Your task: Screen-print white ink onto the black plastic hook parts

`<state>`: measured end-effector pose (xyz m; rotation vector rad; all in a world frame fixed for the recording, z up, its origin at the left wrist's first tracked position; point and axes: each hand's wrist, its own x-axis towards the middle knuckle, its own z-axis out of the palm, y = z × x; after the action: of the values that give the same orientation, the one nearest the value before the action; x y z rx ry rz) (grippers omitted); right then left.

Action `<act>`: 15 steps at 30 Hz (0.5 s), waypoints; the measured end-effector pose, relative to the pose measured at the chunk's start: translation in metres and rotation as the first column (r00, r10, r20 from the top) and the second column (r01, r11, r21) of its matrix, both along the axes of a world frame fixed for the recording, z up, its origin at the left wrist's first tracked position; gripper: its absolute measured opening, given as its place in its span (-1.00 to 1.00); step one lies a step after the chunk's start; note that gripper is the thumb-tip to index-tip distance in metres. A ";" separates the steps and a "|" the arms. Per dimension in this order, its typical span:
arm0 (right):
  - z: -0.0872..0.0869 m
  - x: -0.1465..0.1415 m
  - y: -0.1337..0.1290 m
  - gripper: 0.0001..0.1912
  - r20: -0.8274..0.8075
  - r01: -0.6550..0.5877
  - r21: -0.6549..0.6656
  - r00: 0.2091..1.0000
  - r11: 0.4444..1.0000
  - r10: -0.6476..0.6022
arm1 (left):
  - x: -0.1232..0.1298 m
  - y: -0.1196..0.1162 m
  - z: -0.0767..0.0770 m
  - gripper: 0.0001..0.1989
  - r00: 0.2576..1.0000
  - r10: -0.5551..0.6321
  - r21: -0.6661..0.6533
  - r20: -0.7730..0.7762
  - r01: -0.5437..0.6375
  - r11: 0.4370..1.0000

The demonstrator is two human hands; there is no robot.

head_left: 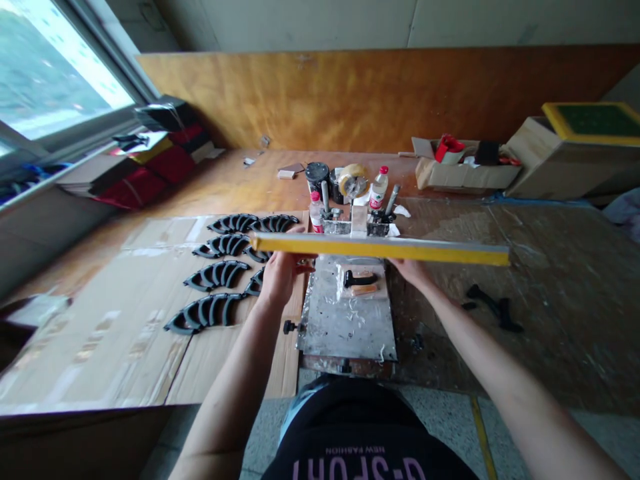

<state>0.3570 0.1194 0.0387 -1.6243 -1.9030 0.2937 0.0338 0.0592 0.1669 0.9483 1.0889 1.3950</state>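
Note:
A long yellow-edged frame [440, 252], seen nearly edge-on, spans the view above a metal base plate [345, 327]. Near its left end, my left hand [281, 272] grips it from below, some fingers reaching under it. My right hand [407, 270] holds its lower edge right of the middle, fingers partly hidden behind it. On the plate below lies a black curved part [361, 279] on a small pale block. Behind the frame stand metal clamps [333, 213] and posts.
Rows of black ribbed parts [215, 310] lie on cardboard [100, 307] at the left. Bottles [379, 187] and dark jars [317, 175] stand behind. Black pieces [495, 308] lie at the right. Boxes [470, 175] stand at the back right.

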 end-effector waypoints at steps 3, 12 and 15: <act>-0.025 -0.027 -0.024 -0.58 0.122 -0.269 -0.048 0.954 0.962 0.273 | 0.012 0.008 -0.007 -0.44 0.993 0.088 -0.048 0.074 -0.084 0.995; 0.001 -0.096 -0.103 -0.79 0.126 -0.505 0.035 0.858 0.862 0.498 | 0.047 -0.067 -0.118 -0.44 0.975 -0.214 -0.580 0.065 0.212 0.787; -0.007 -0.037 -0.107 -0.72 0.115 -0.203 -0.092 0.970 0.975 0.213 | -0.006 -0.069 -0.138 -0.44 0.967 -0.159 -0.561 -0.199 0.021 0.827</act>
<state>0.3199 0.0122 0.0313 -1.5250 -2.1875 0.3665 0.0279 -0.0097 0.0291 0.7279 1.5058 0.8128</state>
